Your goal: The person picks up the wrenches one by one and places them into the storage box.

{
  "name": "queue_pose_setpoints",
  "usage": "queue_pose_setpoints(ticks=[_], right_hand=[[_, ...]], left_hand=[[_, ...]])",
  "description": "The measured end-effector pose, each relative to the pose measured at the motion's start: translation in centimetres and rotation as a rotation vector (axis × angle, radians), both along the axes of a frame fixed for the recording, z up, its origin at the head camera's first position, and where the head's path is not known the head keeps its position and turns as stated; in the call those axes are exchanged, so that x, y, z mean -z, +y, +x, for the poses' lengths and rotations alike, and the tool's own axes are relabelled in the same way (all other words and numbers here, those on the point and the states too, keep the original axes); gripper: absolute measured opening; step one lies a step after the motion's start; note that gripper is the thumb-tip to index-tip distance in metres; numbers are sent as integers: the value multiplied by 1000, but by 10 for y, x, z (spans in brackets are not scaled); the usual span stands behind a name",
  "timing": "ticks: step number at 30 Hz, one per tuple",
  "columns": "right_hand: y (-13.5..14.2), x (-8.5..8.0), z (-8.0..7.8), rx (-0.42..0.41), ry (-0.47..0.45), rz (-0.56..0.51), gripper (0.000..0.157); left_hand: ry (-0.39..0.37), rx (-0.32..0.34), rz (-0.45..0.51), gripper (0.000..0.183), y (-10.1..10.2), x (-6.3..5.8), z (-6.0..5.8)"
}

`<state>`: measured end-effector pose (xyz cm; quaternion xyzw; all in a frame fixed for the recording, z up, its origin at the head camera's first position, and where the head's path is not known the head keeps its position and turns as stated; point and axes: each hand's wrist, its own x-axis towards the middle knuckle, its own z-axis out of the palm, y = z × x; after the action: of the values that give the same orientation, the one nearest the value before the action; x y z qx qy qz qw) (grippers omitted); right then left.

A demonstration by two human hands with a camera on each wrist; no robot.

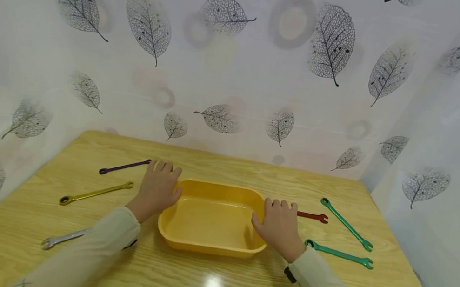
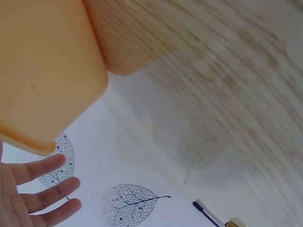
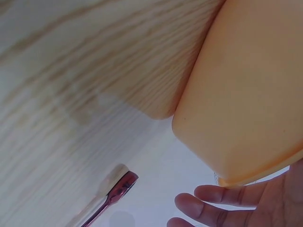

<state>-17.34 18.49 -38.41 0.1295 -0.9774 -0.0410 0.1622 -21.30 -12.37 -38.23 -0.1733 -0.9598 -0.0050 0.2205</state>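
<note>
A yellow-orange plastic basin (image 1: 213,223) sits on the wooden table in front of me, its inside bare. At its left end is my left hand (image 1: 159,187), the thumb over the rim. In the left wrist view, its fingers (image 2: 49,190) are spread and fairly straight beside the basin's rim (image 2: 28,142). My right hand (image 1: 281,226) is at the opposite end, thumb over the rim, and the right wrist view shows loosely extended fingers (image 3: 227,195) just outside the rim. Behind the right hand, a red wrench (image 1: 312,216) is partly hidden.
Left of the basin lie a purple wrench (image 1: 124,167), a gold wrench (image 1: 96,193) and a silver wrench (image 1: 64,238), the last partly covered by my sleeve. Two green wrenches (image 1: 347,225) (image 1: 340,254) lie at the right. A leaf-patterned curtain (image 1: 237,78) surrounds the table's back and sides.
</note>
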Motion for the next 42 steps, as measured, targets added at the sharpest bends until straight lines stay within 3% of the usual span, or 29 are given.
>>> queue_pose_setpoints(ticks=[8, 16, 24, 42], right_hand=[[0, 1, 0, 15, -40, 2, 42], [0, -2, 1, 11, -18, -1, 41], [-1, -3, 3, 2, -30, -12, 40], [0, -2, 0, -22, 52, 24, 41]], left_hand=[[33, -17, 5, 28, 0, 2, 3], [104, 17, 38, 23, 3, 1, 4], [80, 6, 36, 27, 5, 4, 3], [59, -41, 44, 27, 8, 3, 6]])
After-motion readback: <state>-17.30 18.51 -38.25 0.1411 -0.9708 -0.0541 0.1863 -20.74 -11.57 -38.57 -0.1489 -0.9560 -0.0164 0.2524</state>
